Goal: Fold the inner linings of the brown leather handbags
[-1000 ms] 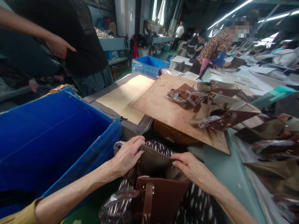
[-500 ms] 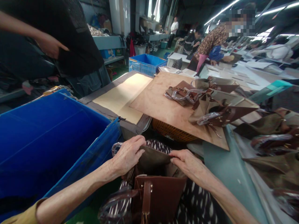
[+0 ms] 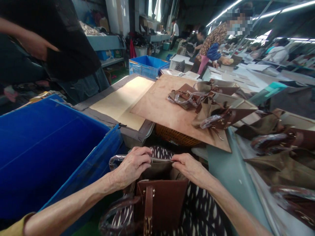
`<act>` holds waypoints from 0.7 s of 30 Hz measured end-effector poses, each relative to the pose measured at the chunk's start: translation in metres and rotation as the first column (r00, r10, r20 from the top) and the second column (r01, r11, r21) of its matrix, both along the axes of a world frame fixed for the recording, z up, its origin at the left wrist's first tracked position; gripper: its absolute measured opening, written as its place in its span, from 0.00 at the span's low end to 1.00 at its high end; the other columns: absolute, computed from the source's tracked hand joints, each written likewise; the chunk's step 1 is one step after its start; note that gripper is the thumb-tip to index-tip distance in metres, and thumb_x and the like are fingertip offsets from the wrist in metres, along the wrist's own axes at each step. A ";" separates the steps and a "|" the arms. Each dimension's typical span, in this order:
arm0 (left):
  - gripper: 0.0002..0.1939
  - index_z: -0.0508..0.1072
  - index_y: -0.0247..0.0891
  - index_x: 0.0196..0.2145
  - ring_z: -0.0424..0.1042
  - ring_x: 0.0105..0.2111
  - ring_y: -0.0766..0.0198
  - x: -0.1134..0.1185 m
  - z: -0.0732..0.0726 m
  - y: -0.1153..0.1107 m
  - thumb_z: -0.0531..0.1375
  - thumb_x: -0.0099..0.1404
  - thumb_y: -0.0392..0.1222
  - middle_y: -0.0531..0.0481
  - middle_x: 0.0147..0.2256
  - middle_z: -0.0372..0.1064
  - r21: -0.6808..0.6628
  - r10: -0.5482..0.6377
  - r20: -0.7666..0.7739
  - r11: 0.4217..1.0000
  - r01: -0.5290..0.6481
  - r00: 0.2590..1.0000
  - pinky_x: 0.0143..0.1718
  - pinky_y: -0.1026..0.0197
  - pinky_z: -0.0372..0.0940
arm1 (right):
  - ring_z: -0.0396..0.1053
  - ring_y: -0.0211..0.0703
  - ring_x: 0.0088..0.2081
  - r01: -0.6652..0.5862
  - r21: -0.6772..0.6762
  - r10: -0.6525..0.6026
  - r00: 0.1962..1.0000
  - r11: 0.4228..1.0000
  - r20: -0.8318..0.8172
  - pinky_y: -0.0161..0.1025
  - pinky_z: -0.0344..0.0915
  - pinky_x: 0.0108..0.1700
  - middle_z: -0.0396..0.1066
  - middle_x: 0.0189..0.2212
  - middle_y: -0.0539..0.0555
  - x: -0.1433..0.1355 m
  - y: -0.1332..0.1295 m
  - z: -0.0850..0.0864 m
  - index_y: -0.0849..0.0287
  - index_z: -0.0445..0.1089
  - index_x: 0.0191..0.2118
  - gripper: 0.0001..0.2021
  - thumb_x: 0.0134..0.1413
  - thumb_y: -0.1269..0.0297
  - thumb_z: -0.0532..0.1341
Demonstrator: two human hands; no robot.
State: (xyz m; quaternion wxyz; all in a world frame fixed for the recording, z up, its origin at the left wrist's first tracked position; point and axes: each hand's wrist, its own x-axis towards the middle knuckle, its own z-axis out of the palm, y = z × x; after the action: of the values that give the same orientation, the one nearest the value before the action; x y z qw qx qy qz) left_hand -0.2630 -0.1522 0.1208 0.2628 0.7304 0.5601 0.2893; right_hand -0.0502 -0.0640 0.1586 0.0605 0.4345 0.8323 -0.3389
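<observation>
A brown handbag (image 3: 169, 203) with an olive lining rests on my lap, its mouth gaping toward me. My left hand (image 3: 133, 165) pinches the far rim of the bag at its left end. At the right end of that same rim, my right hand (image 3: 188, 165) has thumb and fingers closed on the edge. One plastic-wrapped handle (image 3: 115, 160) pokes out beyond my left wrist; another wrapped handle (image 3: 110, 209) hangs at the near left side. A strap with a metal buckle runs down the bag's front. The lower part of the bag leaves the view.
A large blue bin (image 3: 49, 141) stands at my left. Several similar handbags (image 3: 228, 114) lie on a brown board (image 3: 157, 101) and the grey-green table (image 3: 228, 173) at right. A person in black (image 3: 66, 42) stands close at left; another person (image 3: 214, 41) works at a farther table.
The bag's far rim has tipped, so its edge now shows as a thin line and less inner lining is visible. Both hands keep their hold; the whole view has shifted slightly.
</observation>
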 end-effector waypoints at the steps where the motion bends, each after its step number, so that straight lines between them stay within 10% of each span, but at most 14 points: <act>1: 0.06 0.69 0.38 0.27 0.63 0.42 0.64 -0.001 0.000 0.001 0.54 0.60 0.32 0.51 0.42 0.65 -0.026 0.017 0.021 1.000 -0.017 1.000 0.46 0.61 0.56 | 0.62 0.40 0.30 -0.002 -0.004 0.002 1.000 1.000 -0.002 0.34 0.49 0.29 0.66 0.23 0.49 -0.001 0.000 0.001 0.57 0.68 0.25 0.11 0.51 0.65 0.51; 15: 0.05 0.67 0.36 0.19 0.65 0.25 0.67 0.007 0.003 0.025 0.56 0.51 0.34 0.55 0.22 0.66 -0.280 0.292 0.033 0.921 -0.271 0.956 0.28 0.67 0.56 | 0.62 0.39 0.28 0.050 -0.179 -0.071 0.991 0.983 -0.111 0.32 0.52 0.27 0.67 0.23 0.48 0.010 0.005 -0.012 0.59 0.72 0.29 0.11 0.49 0.62 0.53; 21: 0.05 0.68 0.36 0.19 0.64 0.24 0.67 0.011 0.007 0.030 0.55 0.50 0.34 0.56 0.19 0.64 -0.296 0.285 -0.043 0.912 -0.285 0.957 0.26 0.67 0.54 | 0.57 0.33 0.19 0.268 -0.453 -0.357 0.926 0.850 -0.123 0.31 0.50 0.22 0.65 0.16 0.45 0.009 0.006 -0.017 0.60 0.72 0.27 0.08 0.41 0.64 0.57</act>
State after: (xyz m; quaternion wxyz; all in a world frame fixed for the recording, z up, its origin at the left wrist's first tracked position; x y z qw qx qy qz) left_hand -0.2525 -0.1224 0.1283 0.3254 0.5926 0.6977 0.2369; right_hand -0.0416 -0.0579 0.1418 0.0133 0.5039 0.6569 -0.5608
